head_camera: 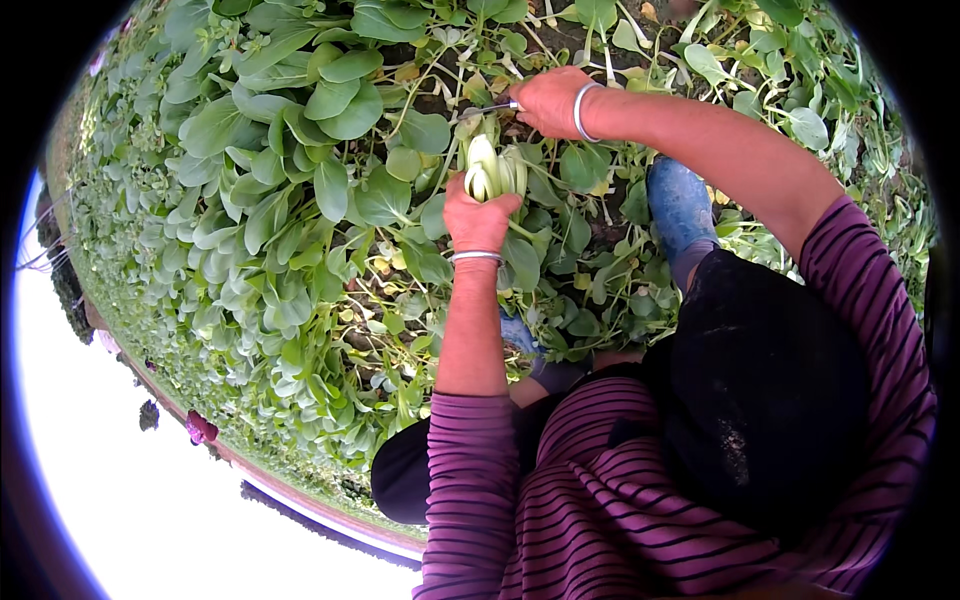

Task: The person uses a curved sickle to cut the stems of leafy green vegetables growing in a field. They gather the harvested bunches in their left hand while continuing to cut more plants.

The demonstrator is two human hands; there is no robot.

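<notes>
My left hand (481, 216) grips a bunch of leafy greens by its pale stalks (486, 166), which look like bok choy. Its leaves (523, 259) hang toward my feet, below the hand. In my right hand (551, 103) is the handle of a knife, its thin metal blade (484, 111) pointing left. The blade lies across the base end of the bunch, close to the soil. Whether it touches the stalks I cannot tell. A silver bangle circles each wrist.
Dense standing greens (262, 150) fill the left side. Cut stalks and loose leaves (709, 64) litter the soil at the upper right. My blue shoe (681, 199) is planted right of the bunch, and the other shoe (517, 334) shows behind my left forearm. Distant figures appear near the field's edge.
</notes>
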